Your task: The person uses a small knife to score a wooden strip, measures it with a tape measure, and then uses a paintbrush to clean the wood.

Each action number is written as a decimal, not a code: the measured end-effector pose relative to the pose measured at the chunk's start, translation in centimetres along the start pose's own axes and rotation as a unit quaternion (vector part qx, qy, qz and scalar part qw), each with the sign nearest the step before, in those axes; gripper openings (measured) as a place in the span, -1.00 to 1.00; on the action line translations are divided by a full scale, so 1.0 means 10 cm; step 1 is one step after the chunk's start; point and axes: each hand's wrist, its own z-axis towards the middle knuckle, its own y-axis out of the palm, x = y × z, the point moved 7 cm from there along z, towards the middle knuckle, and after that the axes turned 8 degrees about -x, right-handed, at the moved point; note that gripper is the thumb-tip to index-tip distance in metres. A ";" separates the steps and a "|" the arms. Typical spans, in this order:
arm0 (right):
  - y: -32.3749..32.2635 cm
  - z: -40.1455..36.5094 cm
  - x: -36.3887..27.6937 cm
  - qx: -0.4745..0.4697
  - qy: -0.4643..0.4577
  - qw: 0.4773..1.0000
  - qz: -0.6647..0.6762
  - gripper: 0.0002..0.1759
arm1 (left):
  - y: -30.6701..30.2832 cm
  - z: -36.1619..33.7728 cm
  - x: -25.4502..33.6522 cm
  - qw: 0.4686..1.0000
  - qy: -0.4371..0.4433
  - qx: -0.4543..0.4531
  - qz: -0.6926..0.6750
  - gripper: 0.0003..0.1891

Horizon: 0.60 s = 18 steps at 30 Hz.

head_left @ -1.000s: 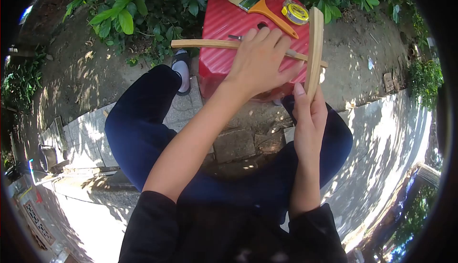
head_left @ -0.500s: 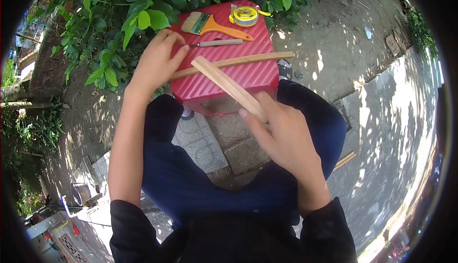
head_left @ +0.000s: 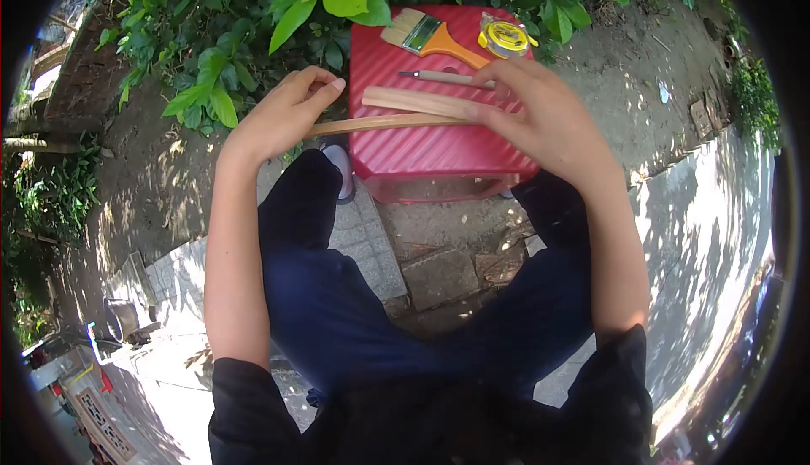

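My right hand (head_left: 548,119) is closed on the right end of a short, wide wooden piece (head_left: 413,101), which lies low over the red stool (head_left: 439,157). A longer thin wooden strip (head_left: 380,122) runs across the stool just below it, its left end sticking out past the edge. Beside that end is my left hand (head_left: 283,115), fingers curled but apart, holding nothing. Behind the wood lie a grey-handled cutter (head_left: 443,78), a brush with an orange handle (head_left: 451,45) and a yellow tape measure (head_left: 507,38).
Leafy branches (head_left: 211,85) hang at the stool's left and back. My legs (head_left: 337,296) are spread on either side in front of it. Paving slabs (head_left: 367,241) and broken bricks (head_left: 440,278) lie on the ground between them.
The wide wooden piece has swung from a raised slant to nearly level over the stool, with my right hand now farther forward. In view, the stool and its tools have shifted right.
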 end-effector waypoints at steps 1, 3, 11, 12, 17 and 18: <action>-0.01 0.04 0.04 0.022 0.005 1.000 -0.018 -0.63 | 0.00 -0.04 -0.04 1.000 -0.019 -0.013 0.016 -0.50; -0.07 0.12 0.13 0.046 0.041 0.998 0.006 -0.67 | 0.00 -0.09 -0.02 0.997 -0.048 -0.043 0.046 -0.50; 0.13 0.23 0.56 -0.031 0.197 0.979 -0.048 -0.69 | 0.07 -0.27 -0.10 0.977 -0.103 -0.146 0.117 -0.40; 0.12 0.24 0.55 -0.037 0.204 0.977 -0.053 -0.69 | 0.07 -0.26 -0.14 0.978 -0.095 -0.146 0.116 -0.42; 0.14 0.19 0.58 -0.019 0.213 0.974 -0.077 -0.69 | 0.02 -0.25 -0.22 0.989 -0.038 -0.130 0.063 -0.56; 0.14 0.18 0.58 -0.015 0.214 0.973 -0.083 -0.69 | 0.00 -0.26 -0.18 0.991 -0.018 -0.127 0.028 -0.57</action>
